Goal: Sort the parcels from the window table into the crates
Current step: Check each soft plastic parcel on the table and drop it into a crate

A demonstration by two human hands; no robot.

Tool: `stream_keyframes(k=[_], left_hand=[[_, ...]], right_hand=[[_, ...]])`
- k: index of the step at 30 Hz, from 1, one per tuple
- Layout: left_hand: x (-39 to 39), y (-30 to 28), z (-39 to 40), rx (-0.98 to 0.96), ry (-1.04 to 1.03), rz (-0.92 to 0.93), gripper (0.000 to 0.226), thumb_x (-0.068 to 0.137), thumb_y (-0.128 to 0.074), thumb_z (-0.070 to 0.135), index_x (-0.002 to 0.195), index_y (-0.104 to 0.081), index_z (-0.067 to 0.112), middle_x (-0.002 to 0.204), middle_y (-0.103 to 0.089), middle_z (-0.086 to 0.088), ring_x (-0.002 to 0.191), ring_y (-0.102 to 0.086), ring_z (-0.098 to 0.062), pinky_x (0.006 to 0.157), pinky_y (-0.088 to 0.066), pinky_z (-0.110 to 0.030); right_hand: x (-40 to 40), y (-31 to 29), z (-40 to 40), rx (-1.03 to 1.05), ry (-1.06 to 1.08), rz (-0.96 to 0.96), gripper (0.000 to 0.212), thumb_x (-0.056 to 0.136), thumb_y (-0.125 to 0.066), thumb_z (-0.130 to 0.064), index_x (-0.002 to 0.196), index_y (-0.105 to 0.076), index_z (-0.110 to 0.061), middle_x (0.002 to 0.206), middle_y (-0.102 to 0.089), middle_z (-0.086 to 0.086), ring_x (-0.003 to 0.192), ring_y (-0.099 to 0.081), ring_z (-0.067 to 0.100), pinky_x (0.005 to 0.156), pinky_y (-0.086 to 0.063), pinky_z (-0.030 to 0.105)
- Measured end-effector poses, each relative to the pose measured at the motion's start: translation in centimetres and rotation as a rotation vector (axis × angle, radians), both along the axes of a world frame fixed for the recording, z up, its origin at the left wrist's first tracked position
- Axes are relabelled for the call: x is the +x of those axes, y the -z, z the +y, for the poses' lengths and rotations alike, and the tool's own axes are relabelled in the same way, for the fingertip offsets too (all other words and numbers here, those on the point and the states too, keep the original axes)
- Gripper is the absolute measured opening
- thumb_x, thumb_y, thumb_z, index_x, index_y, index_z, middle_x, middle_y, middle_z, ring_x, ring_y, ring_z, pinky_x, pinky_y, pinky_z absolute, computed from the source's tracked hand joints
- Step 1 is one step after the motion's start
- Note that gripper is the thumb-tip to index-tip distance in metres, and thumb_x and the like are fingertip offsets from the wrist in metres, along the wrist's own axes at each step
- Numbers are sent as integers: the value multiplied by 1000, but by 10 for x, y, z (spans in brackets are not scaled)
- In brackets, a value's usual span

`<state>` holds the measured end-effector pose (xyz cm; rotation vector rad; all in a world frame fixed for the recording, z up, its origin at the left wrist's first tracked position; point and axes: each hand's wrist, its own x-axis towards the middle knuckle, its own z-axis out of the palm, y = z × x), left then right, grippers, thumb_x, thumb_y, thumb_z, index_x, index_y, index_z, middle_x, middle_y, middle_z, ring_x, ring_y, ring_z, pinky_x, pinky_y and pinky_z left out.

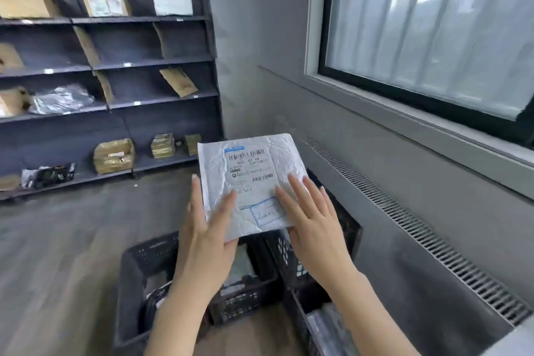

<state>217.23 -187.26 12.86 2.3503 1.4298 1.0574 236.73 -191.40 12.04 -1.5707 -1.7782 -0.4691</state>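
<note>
A white padded parcel [248, 176] with a printed barcode label hangs in the air above the black crates. My left hand [205, 240] holds its lower left corner, thumb on top and fingers along the left edge and beneath. My right hand [309, 222] lies on the parcel's lower right part with straight, spread fingers, and its thumb is tucked under the bottom edge. Below stand a left crate [135, 263], a middle crate [245, 298] and a crate by the wall [351, 228]. Parcels lie in the crates, partly hidden by my arms.
Dark shelving [115, 66] with cardboard boxes and bagged parcels fills the far left wall. A grey wall with a long vent grille [419, 237] and a window [433, 32] runs along the right. Another crate [297, 306] holding grey bags sits at the lower right.
</note>
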Motion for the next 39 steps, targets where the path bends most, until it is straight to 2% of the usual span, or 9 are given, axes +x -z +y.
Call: stream_keyframes(k=[3,7,12,17,24,30,35,37,39], left_hand=[[-33,3,60,38,-41,143,55,80,-71,2,130,-59,22,158,-19,-6,140,-14,-23,111,-30,-50],[-53,4,124,58,-19,246,31,84,-66,2,112,-71,15,127,-62,-8,120,-52,-32,95,-40,-47],[-45,23,190,4,13,325,31,98,-48,14,125,-62,20,125,-62,4,114,-55,-23,90,-37,-36],[-26,78,268,-67,69,385,28,86,-50,13,104,-72,17,103,-71,-1,90,-65,-29,72,-49,-41],[4,200,385,-273,13,523,38,93,-49,14,128,-59,26,129,-60,6,116,-55,-21,94,-41,-34],[10,334,446,-423,-27,739,59,97,-41,12,151,-20,24,152,-32,4,134,-36,-19,105,-31,-34],[0,466,462,-558,76,872,91,87,-51,-5,153,2,29,158,-8,-5,140,-24,-25,105,-35,-36],[-2,519,461,-635,136,894,99,83,-48,-13,152,7,32,160,6,-6,143,-18,-28,104,-39,-38],[-2,573,457,-714,155,918,98,83,-44,-15,152,6,33,160,14,-6,144,-15,-28,102,-42,-38]], right_hand=[[-31,3,55,-31,-46,-26,57,77,-59,3,131,-53,-13,138,-54,10,131,-45,32,103,-43,51],[-44,11,118,-152,-51,-68,65,62,-77,12,123,-63,-7,128,-62,9,122,-56,31,97,-48,45],[-36,33,192,-260,-66,-142,63,59,-81,9,118,-67,-9,119,-67,6,114,-62,29,91,-51,44],[-17,83,285,-410,-104,-117,64,55,-81,2,116,-69,-14,109,-71,0,105,-66,25,88,-53,36],[4,185,421,-751,-223,-222,62,91,-44,3,148,-32,-16,149,-38,3,137,-32,20,106,-29,27],[5,337,483,-813,-314,-352,74,54,-86,1,124,-61,0,124,-61,20,116,-59,34,96,-48,39],[-1,476,495,-960,-374,-611,83,93,-49,-2,152,9,-9,160,8,13,148,6,30,116,9,33],[-8,535,494,-999,-421,-648,86,87,-60,-3,152,-5,-5,159,-6,18,147,-9,31,118,-3,34],[-15,588,496,-1068,-444,-577,91,54,-87,-6,137,-49,-1,141,-48,20,128,-50,32,105,-40,35]])
